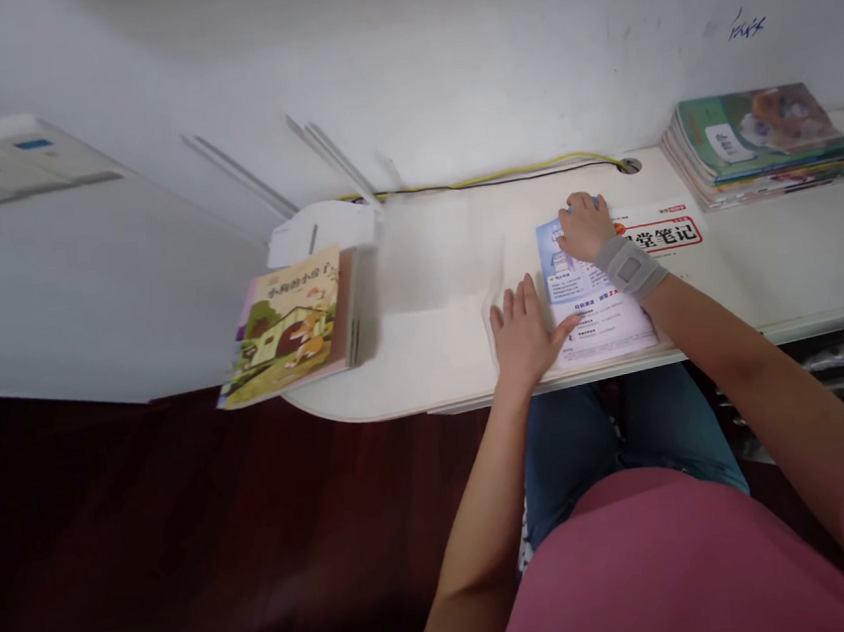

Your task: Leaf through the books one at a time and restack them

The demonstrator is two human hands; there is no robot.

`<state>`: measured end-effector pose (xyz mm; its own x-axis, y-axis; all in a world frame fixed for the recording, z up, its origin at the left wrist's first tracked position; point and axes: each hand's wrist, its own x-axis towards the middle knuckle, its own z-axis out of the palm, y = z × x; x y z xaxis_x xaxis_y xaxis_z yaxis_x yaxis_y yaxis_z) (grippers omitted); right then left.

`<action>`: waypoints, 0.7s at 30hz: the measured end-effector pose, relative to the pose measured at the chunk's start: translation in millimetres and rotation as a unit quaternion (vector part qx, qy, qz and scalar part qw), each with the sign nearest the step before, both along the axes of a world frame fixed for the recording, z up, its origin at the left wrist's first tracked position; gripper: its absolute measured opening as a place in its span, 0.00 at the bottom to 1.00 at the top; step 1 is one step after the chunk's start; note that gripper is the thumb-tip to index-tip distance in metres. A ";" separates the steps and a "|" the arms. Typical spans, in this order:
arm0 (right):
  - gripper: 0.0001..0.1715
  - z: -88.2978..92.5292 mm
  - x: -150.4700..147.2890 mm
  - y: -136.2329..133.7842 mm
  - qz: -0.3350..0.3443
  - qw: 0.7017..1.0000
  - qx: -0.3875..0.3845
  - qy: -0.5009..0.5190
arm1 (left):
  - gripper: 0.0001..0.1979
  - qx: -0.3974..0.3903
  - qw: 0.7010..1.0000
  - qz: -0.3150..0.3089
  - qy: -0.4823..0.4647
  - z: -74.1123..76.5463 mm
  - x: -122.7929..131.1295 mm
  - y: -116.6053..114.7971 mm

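A workbook point(670, 275) with a white cover and red-framed Chinese title lies on the white desk. Its blue-and-white printed flap point(596, 330), or a leaflet much like one, spreads over the left part. My left hand point(524, 337) rests flat at the flap's left edge, fingers stretched and thumb out over it. Bent fingers of my right hand point(585, 226), which has a grey wristband point(629, 266), press at the flap's upper part. A bit of blue shows by these fingertips; what it is I cannot make out. A pale, seemingly see-through sheet point(435, 254) lies to the left.
Picture books point(292, 330) are stacked at the desk's rounded left end, jutting over its edge. Behind them stands a white router point(322, 228) with antennas. Yellow and black cables point(498, 177) run along the wall to a hole. More books point(765, 139) are piled at the right.
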<state>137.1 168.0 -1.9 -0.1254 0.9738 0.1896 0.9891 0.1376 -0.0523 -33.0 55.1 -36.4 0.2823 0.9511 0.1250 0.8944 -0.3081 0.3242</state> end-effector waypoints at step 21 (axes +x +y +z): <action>0.31 -3.0 51.9 -13.1 0.115 0.977 0.000 0.177 | 0.32 -0.047 0.998 -0.043 0.005 4.7 -12.3 2.9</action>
